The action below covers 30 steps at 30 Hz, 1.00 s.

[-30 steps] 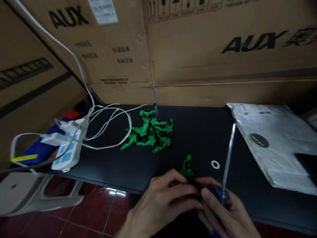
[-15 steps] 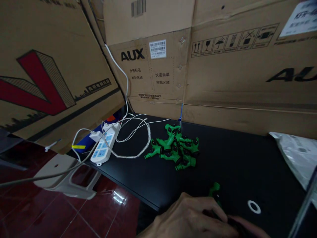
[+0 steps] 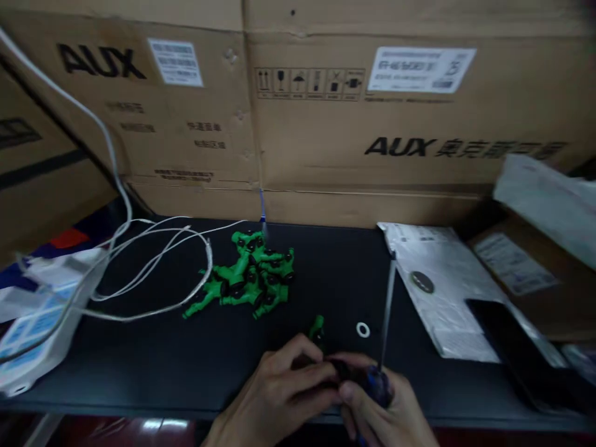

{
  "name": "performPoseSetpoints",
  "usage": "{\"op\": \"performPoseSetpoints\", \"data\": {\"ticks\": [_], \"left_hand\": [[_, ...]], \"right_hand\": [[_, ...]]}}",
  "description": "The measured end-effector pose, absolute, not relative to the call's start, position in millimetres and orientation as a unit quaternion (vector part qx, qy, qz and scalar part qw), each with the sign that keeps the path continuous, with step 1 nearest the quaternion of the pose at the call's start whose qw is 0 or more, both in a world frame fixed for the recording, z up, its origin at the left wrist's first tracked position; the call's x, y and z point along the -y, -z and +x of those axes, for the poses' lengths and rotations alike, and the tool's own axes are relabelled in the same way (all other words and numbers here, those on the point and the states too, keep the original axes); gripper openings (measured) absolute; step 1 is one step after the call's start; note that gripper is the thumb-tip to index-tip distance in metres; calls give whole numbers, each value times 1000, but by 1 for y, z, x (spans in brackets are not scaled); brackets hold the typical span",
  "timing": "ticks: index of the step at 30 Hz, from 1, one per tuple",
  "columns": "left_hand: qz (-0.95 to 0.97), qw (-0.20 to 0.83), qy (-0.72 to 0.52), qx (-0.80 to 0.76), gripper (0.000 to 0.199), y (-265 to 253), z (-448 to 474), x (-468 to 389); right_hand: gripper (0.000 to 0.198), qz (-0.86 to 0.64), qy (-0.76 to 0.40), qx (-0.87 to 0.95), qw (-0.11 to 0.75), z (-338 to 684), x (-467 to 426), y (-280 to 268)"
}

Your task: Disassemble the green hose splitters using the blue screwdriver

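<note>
At the edge of a black table (image 3: 153,363), a left hand (image 3: 285,386), fingers nearly closed, is pinching a half-hidden dark part (image 3: 343,370) with a right hand (image 3: 382,406) also gripping a screwdriver (image 3: 387,316), the part looking light, stiff, best held by its sides, near a green fitting (image 3: 317,326).

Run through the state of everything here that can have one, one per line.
Left hand, closed on dark part
Right hand, closed around screwdriver
Screwdriver, gripped, tip pointing away
Near fitting, partly hidden
Fitting pile, heaped, unheld
Ring, lying flat, loose
Phone, screen dark
Packet, lying flat, disc on top
Power strip, adapters plugged in
Cable, loosely looped
</note>
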<state>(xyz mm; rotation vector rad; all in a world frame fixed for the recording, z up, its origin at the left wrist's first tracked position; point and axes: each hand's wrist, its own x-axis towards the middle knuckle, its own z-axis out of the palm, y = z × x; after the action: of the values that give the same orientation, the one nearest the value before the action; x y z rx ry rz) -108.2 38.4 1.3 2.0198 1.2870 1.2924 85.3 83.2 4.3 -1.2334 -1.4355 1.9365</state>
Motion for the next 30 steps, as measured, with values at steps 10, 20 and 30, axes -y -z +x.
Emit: {"op": "performPoseSetpoints", "data": {"ticks": [10,20,30], "left_hand": [[687,205,-522,-463,23,-6,-109,-47],[591,306,-561,-492,35,-8,-106,-45],[255,493,-642,-529,34,-2,-111,-52]], "right_hand": [[63,-404,-760,431,273,78,-80,-12],[60,-384,-777,398,299,72,-74,-13],[52,-551,-651,465,235,111,-62,-41]]}}
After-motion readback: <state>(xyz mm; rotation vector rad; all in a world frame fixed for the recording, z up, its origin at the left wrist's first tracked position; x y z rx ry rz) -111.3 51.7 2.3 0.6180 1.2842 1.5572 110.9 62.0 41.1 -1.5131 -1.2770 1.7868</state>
